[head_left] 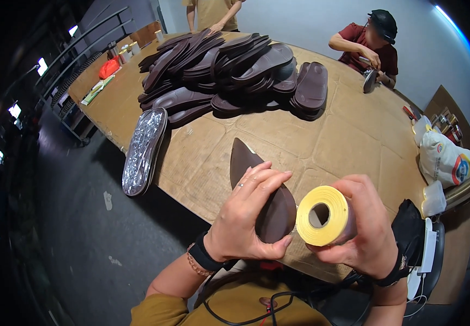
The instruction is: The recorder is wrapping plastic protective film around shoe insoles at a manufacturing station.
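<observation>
My left hand [248,214] is closed round a dark brown shoe insole [276,214], fingers over its upper face and thumb at its lower end. The insole is tilted, its pointed end reaching up and away from me. In my right hand [368,228] sits a roll of yellow-edged label tape [323,216], its open core turned toward me. The roll's rim is close beside the insole's right edge; whether they touch I cannot tell. Beyond my hands, a big heap of brown insoles [218,70] is spread over the cardboard-covered table [349,146].
At the table's left edge lies a stack of insoles in shiny clear wrapping [145,149]. A white plastic bag [444,157] and a clear container [434,198] are at the right. Across the table, a person in a dark red shirt [354,41] handles an insole; another person [213,16] stands behind the heap.
</observation>
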`<state>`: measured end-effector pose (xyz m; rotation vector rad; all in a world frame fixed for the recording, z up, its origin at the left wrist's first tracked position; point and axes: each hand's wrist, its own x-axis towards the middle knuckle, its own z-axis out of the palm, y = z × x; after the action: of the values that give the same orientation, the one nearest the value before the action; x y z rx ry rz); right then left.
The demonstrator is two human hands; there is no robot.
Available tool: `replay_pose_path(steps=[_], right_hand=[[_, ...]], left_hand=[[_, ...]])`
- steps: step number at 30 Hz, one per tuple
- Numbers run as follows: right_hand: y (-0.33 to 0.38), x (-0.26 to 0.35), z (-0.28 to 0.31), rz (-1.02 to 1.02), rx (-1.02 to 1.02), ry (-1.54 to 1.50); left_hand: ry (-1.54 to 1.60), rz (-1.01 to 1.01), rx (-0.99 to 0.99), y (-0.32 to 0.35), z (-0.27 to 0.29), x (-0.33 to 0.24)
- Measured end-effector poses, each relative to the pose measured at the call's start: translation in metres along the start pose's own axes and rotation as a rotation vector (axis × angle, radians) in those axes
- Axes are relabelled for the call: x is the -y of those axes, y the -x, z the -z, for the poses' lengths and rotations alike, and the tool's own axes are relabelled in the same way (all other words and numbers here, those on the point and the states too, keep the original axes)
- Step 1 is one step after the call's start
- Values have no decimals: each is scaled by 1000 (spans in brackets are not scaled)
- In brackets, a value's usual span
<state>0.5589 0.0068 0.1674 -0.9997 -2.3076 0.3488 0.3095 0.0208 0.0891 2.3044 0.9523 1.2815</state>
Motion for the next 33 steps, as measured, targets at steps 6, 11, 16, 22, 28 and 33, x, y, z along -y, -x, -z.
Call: replay_pose_path(steps=[6, 11, 16, 22, 28, 33], right_hand=[[0, -1, -6, 14, -110, -118], [-4, 2, -16, -3, -327, 45], [-11, 2, -19, 4, -347, 100], [-16, 0, -24, -20, -352, 106], [-19, 0, -28, -39, -340, 110], [-17, -2, -31, -66, -320, 100]], left_hand=[[-4, 3, -24, 4, 4, 4], [54, -2, 3, 1, 7, 0], [21, 9, 11, 2, 5, 0], [22, 4, 17, 1, 5, 0], [33, 5, 4, 4, 5, 1], [59, 18, 27, 3, 4, -1]])
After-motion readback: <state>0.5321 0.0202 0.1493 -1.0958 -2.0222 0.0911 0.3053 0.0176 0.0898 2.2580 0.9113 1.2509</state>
